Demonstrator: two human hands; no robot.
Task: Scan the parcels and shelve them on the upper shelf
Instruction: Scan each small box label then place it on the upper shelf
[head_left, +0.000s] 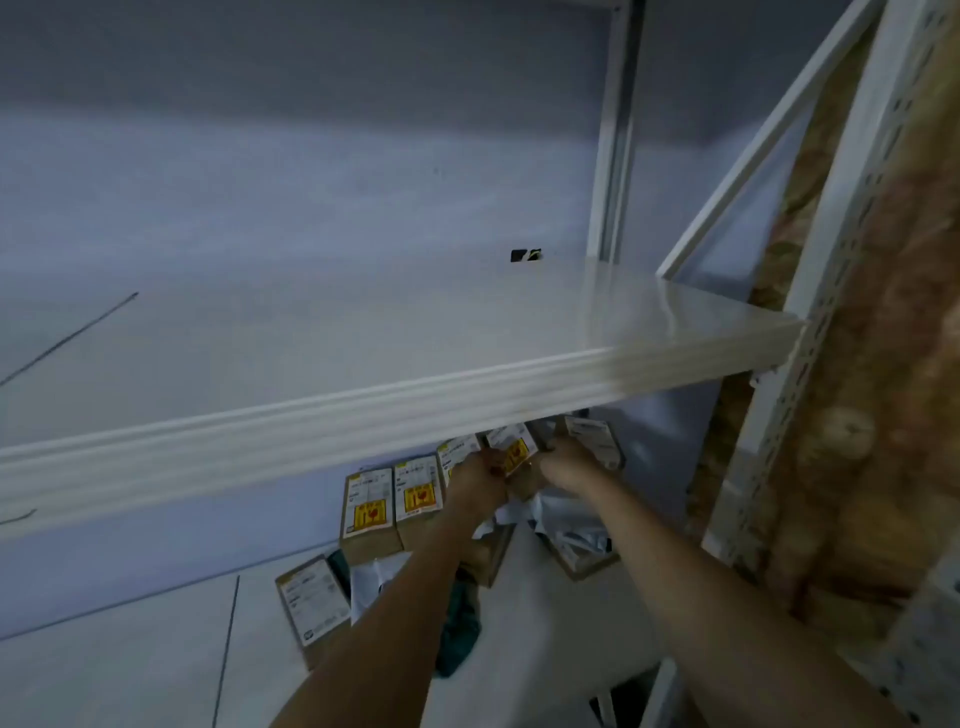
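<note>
Both hands are down on the lower shelf (524, 623), reaching in under the lip of the upper shelf (363, 332). The left hand (480, 480) and right hand (563, 465) meet at one small box (511, 449), the one with the yellow sticker, tucked in a row of parcels (395, 499). The frame is smeared, so I cannot tell whether either grip is actually closed around that box or just touching it.

Here is the danger: the boxes stand packed side by side, touching, so drawing one out could drag or topple its neighbours. Loose plastic mailers (566, 525) lie crumpled just below the wrists, and a sleeve of that could snag and come along. The upper shelf edge hangs right above the knuckles, so lifting straight up risks knocking the box against it; it likely needs to come outward first.

The upper shelf shows only a small dark object (524, 255) near the back. No scanner is visible, so a skipped scan is the other worry.
</note>
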